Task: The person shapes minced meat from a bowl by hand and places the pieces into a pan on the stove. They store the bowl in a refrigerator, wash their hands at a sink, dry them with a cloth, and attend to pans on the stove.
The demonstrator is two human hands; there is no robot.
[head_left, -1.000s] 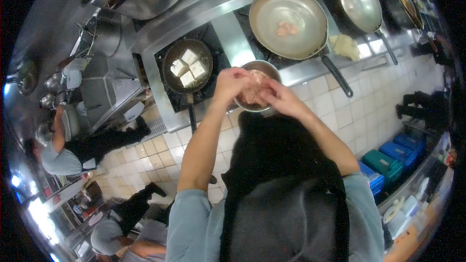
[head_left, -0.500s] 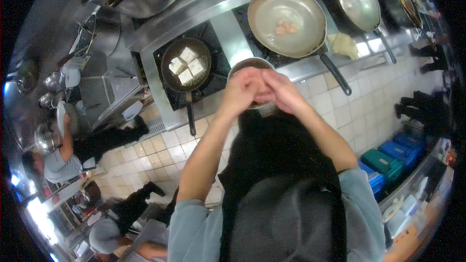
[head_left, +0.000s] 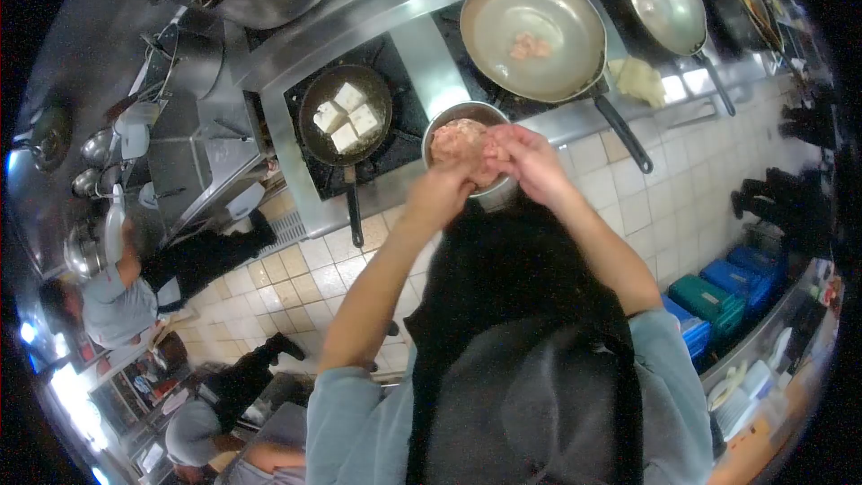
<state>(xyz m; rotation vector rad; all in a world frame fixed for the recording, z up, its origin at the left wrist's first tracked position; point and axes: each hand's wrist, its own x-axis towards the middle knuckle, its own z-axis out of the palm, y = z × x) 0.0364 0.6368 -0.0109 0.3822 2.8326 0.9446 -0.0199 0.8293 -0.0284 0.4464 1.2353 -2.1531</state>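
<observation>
A round metal bowl [head_left: 465, 108] with pink raw meat [head_left: 456, 139] in it is in front of my body, at the stove's edge. My right hand [head_left: 532, 162] is over the bowl's right side, its fingers closed on a small bit of the meat. Over the near left side of the bowl, my left hand [head_left: 440, 194] has its fingers bent together at the meat; what they hold is hidden. Beyond the bowl, a large frying pan [head_left: 503, 18] has a few small pink meat pieces [head_left: 530, 46] in its middle.
On the left burner, a small dark frying pan [head_left: 310, 135] holds several white blocks [head_left: 344, 137]. A pale cloth [head_left: 637, 81] and another pan [head_left: 664, 4] are to the right. Two people [head_left: 117, 310] work at the left. Blue and green crates [head_left: 709, 299] stand lower right.
My hands were pressed together above the bowl and have come apart. The left hand has moved down and left, uncovering the meat. The pieces in the large pan look the same.
</observation>
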